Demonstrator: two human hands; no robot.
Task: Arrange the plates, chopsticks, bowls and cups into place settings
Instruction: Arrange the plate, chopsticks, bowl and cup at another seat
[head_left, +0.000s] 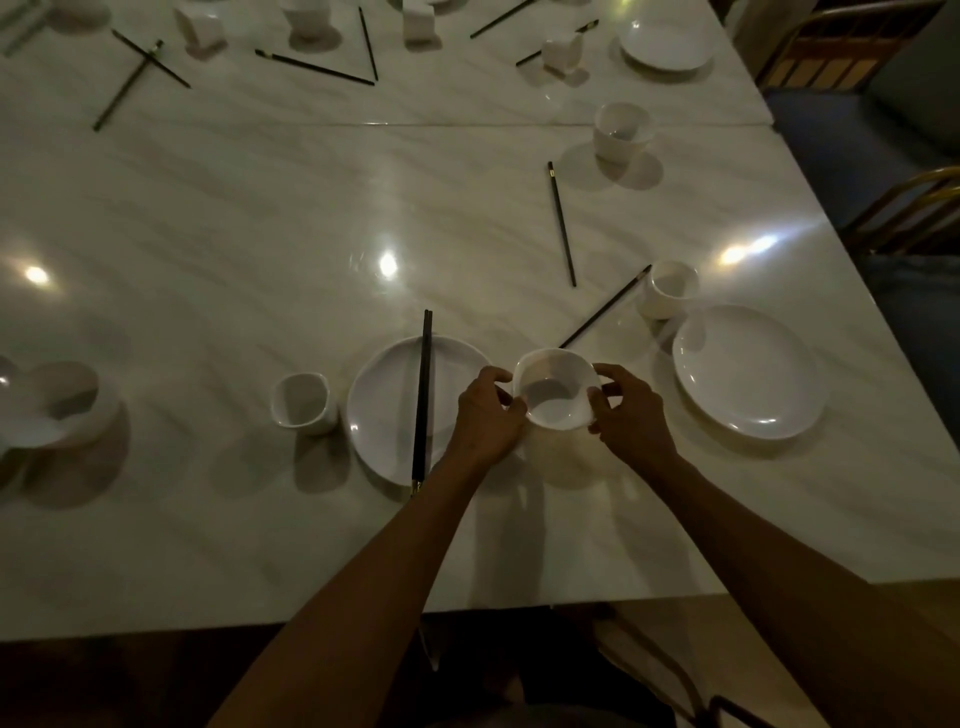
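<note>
A small white bowl (555, 388) stands just right of a white plate (387, 410) near the table's front edge. My left hand (485, 413) holds the bowl's left rim and my right hand (626, 408) holds its right rim, fingers curled around it. A pair of black chopsticks (423, 395) lies side by side across the plate. Left of the plate stands a white cup (304, 402). Further right are a second plate (748, 371) and a cup (667, 288), with two single chopsticks (562, 223) (605, 306) lying loose beyond the bowl.
The marble table (234, 249) carries another cup (621, 130), a far plate (665, 44), more cups and scattered chopsticks (314, 67) along the back, and a bowl (47, 405) at the left edge. Wooden chairs (914, 208) stand at the right.
</note>
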